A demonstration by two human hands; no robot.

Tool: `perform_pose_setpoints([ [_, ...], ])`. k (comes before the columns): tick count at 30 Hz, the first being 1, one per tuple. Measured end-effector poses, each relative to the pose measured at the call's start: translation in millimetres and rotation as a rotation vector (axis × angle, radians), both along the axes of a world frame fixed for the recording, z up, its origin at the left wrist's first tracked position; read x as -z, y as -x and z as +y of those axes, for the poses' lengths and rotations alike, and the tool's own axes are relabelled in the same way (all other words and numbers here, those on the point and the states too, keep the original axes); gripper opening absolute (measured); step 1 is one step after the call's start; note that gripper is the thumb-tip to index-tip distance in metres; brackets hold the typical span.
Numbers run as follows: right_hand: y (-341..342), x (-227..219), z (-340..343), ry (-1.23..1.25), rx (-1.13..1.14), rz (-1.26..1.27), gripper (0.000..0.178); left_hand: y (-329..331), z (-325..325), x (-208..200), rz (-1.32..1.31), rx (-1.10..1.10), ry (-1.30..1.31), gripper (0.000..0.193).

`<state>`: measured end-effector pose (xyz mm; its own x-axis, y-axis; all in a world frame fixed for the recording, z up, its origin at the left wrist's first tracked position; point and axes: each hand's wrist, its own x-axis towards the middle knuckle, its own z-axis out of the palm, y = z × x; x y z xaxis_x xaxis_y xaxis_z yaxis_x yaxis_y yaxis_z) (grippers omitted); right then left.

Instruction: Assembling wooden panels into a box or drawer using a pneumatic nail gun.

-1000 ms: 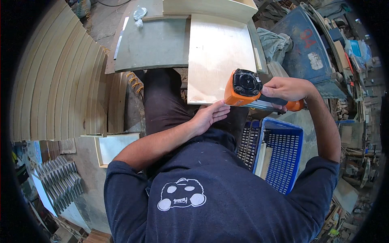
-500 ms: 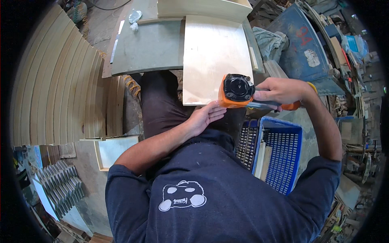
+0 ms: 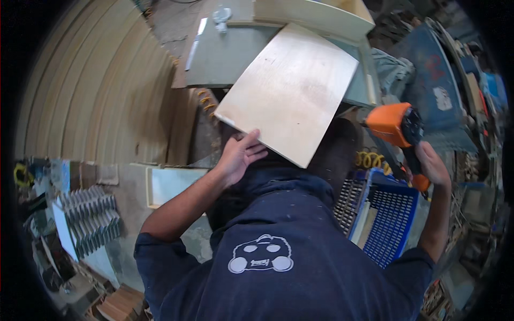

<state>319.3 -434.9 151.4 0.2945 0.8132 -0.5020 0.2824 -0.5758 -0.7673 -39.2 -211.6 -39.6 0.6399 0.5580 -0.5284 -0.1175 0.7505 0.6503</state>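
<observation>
A pale plywood panel (image 3: 294,88) lies slanted, its far part over the grey work table (image 3: 230,61) and its near edge out over my lap. My left hand (image 3: 238,158) grips that near edge, thumb on top, with some fingers hidden below. Off to the right, apart from the panel, my right hand (image 3: 432,166) is wrapped round the handle of an orange and black nail gun (image 3: 390,123). The gun's head is raised and points leftward. Part of the grip is hidden by my fingers.
A shallow wooden box (image 3: 326,20) sits at the table's far side. Tall stacked boards (image 3: 91,91) stand at left, near a small wooden tray (image 3: 174,184). By my right thigh is a blue plastic basket (image 3: 399,211) holding wood strips, with a yellow coiled hose (image 3: 369,159) beside it.
The nail gun has left the panel's near right corner and moved right. The panel has turned, and my left hand has shifted left along its near edge. The whole view has swung.
</observation>
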Motion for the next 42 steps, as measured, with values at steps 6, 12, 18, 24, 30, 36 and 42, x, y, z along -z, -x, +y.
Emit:
perform_pose_setpoints([
  [6,-4,21,-18,-0.038,-0.006,0.023,0.049,31,32,0,0.092,-0.358,-0.243,0.041],
  [12,8,23,-7,-0.048,-0.132,0.025,0.053,36,72,4,0.056,-0.281,-0.342,0.034],
  [18,27,15,-2,-0.088,-0.191,0.096,0.057,34,64,11,0.005,-0.310,-0.188,0.045],
  [24,63,34,-23,0.018,0.017,0.071,0.018,19,44,-26,-0.247,-0.177,-0.211,0.047],
  [30,99,78,-33,-0.170,-0.081,-0.245,0.064,-17,37,-94,-0.645,-0.082,-0.233,0.035],
  [36,139,113,-26,0.013,-0.043,-0.588,0.079,-49,22,-138,-0.647,-0.120,-0.278,0.033],
  [42,165,157,-28,0.038,-0.099,-0.589,0.092,-55,14,-152,-0.599,-0.176,-0.333,0.034],
])
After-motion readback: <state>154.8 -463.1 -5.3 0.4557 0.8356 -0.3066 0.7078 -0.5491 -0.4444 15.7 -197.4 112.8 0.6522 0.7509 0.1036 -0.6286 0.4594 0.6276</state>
